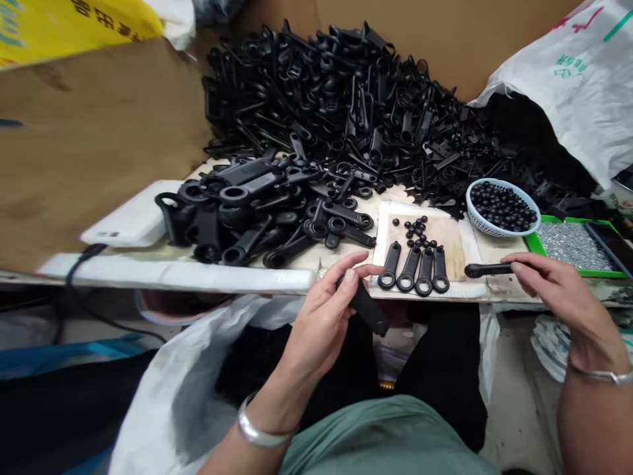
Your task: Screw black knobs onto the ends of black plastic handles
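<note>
My left hand (329,307) grips a black plastic handle part (368,309) just in front of the table edge, its ring end hidden by the fingers. Out to the right, my right hand (554,280) pinches the end of a slim black plastic handle part (488,270), held level above the table edge. Between the hands, several black ring-ended parts (424,272) lie in a row on a pale board (462,237), rings toward me. Behind them several small black balls (419,227) are scattered.
A blue basket (477,223) of black balls and a green tray (539,247) of small metal pieces stand right. Finished-looking black parts (252,204) heap at left; a larger pile (316,92) rises behind. A white box (131,214) and white sacks (583,86) flank them.
</note>
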Motion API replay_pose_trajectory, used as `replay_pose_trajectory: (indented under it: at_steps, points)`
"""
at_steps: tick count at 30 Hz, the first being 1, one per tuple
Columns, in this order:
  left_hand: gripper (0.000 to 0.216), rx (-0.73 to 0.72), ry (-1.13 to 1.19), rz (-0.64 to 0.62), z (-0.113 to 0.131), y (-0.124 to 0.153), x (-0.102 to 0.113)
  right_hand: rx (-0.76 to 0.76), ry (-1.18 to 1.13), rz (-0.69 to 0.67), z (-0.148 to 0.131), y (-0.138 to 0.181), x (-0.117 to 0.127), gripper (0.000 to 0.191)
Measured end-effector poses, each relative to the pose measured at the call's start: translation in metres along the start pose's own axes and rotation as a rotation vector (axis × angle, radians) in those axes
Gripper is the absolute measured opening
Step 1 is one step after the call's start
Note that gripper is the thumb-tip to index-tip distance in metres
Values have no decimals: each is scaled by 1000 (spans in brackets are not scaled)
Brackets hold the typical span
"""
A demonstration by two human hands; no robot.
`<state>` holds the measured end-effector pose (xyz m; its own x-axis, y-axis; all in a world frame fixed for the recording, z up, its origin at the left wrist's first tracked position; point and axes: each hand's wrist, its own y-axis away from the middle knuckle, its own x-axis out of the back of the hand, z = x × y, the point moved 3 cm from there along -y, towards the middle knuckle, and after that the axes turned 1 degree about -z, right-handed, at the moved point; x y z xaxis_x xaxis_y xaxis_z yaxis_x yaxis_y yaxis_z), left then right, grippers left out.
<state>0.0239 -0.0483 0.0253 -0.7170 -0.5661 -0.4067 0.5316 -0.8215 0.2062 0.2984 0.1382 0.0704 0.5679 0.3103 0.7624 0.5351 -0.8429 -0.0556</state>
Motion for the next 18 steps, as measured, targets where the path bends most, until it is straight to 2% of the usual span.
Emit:
replay_pose_trajectory:
  at_steps: [2,5,6,8,10,13,16,18]
  points:
    - [50,6,-21,36,0,1,1,60,122,-197,0,-26,1,31]
    - [51,-15,16,72,1,1,2,131,212,-479,-7,-62,-18,31]
    - [51,-25,30,81,1,1,2,148,233,-553,-10,-72,-27,31]
    - [49,-35,43,91,1,0,4,186,291,-620,-16,-87,-44,30]
    - [47,-34,47,94,-1,0,6,243,349,-586,-20,-96,-59,28]
    - [44,-34,57,85,-5,-1,7,346,367,-458,-21,-98,-73,23]
    - [41,-32,58,60,-8,0,5,387,339,-350,-16,-88,-75,26]
    - [38,-29,51,33,-10,1,1,376,313,-247,-14,-77,-67,30]
